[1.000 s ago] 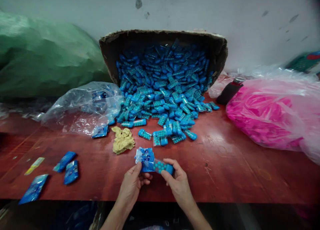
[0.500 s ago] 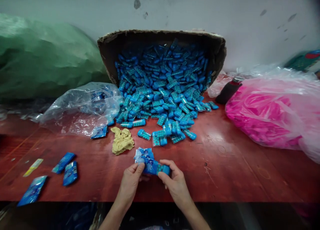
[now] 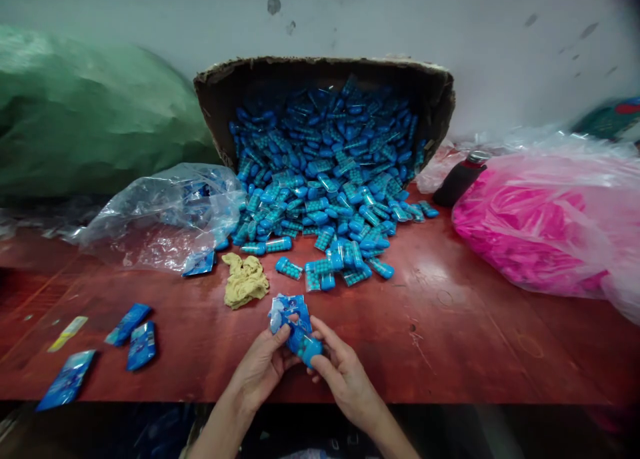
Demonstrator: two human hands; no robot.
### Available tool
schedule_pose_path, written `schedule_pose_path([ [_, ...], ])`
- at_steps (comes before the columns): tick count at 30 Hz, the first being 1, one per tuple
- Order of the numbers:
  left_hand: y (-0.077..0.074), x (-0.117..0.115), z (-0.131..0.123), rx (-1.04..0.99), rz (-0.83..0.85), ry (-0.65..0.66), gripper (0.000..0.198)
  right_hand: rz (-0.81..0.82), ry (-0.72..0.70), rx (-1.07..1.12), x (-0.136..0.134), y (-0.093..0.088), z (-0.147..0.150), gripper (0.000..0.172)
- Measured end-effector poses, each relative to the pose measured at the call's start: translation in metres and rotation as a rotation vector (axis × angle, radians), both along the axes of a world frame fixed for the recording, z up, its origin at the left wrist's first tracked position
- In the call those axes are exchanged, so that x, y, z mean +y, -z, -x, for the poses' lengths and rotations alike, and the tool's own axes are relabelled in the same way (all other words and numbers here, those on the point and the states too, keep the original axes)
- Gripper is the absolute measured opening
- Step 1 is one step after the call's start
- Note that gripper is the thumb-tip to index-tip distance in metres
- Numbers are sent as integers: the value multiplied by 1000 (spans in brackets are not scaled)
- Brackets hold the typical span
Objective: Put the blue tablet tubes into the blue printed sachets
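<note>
Low over the front of the table, my left hand [image 3: 265, 364] pinches a blue printed sleeve [image 3: 296, 331] between thumb and fingers. My right hand [image 3: 345, 376] is closed on a small clear container [image 3: 310, 348] with a blue cap and teal balls inside. The container's clear end meets the sleeve and seems partly inside it; the capped end points toward me. Just behind my fingers is another blue printed piece [image 3: 289, 304], partly covered. Farther back, many similar containers [image 3: 320, 206] spill out of a cardboard box [image 3: 215, 126] lying on its side.
A crumpled yellow cloth [image 3: 245, 282] lies left of centre. Several filled blue packs [image 3: 141, 346] sit at left near a yellow strip [image 3: 69, 333]. A clear bag [image 3: 145, 212] and large green sack [image 3: 100, 119] stand behind; a dark bottle [image 3: 457, 179] and pink-filled bag [image 3: 530, 226] are at right.
The container and sleeve have swung from lying crosswise to slanting toward me, capped end nearer. My right hand has moved slightly left and down, and both hands are closer together.
</note>
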State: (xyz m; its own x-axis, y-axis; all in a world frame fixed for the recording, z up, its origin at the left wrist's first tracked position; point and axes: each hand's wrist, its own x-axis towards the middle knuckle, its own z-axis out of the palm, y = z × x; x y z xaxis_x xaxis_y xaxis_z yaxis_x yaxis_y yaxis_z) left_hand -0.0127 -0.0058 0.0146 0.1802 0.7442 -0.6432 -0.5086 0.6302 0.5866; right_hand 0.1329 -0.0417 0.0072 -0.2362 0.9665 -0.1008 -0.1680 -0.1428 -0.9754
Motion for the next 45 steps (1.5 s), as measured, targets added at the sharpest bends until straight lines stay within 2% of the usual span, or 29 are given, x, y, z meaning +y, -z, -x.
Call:
schedule_pose_path([
  [2, -1, -1, 3, -47, -10, 29, 26, 39, 7, 118, 3, 6, -3, 58],
  [4, -3, -2, 3, -106, -39, 63, 24, 14, 19, 145, 7, 11, -5, 65],
  [7, -5, -2, 4, -201, -90, 161, 24, -45, 28, 6, 10, 9, -9, 72],
  [10, -6, 0, 4, -264, -100, 265, 26, -119, -18, -172, 13, -3, -15, 80],
  [14, -7, 0, 3, -302, -107, 322, 28, -220, -120, -199, 16, -13, -20, 80],
  [22, -4, -7, -5, -269, -82, 263, 22, -137, -132, -101, 13, -2, -18, 66],
  [28, 1, -19, -17, -176, -43, 116, 18, -67, -103, -70, 11, 6, -15, 62],
  [31, -1, -24, -24, -147, -37, 61, 19, 35, -106, 5, 10, 12, -15, 63],
  [35, -8, -25, -26, -144, -45, 66, 15, 140, -145, 122, 9, 13, -18, 58],
  [39, -12, -22, -20, -140, -51, 58, 11, 55, -116, 37, 11, 8, -17, 51],
  [45, -13, -20, -23, -75, -95, 3, 18, -34, 32, -36, 8, 7, -7, 50],
])
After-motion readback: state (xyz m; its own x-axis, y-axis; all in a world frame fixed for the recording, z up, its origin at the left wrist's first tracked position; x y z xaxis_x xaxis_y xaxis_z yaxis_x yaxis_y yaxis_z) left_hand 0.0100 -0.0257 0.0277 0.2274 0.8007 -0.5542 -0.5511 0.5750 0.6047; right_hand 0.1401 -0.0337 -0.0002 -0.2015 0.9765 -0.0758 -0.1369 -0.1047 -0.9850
